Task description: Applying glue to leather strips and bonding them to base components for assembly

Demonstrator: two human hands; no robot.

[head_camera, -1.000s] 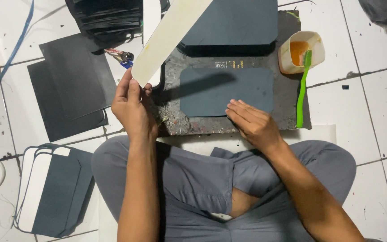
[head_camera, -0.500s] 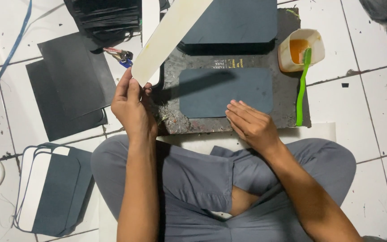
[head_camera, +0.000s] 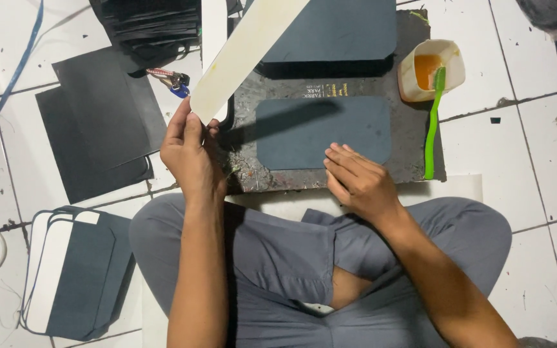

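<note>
Left hand (head_camera: 191, 154) pinches near end of long cream strip (head_camera: 246, 51), raised clear above dark work board (head_camera: 414, 135); right hand (head_camera: 359, 180) lies open, fingers pinning blue-grey rounded panel (head_camera: 320, 129) flat on board

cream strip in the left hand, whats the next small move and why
Probably lower the cream strip onto the dark blue rounded panel. The left hand holds the strip by its lower end, lifted clear and angled up over the work board, while the right hand presses the panel's lower edge flat, seemingly steadying it.
</note>
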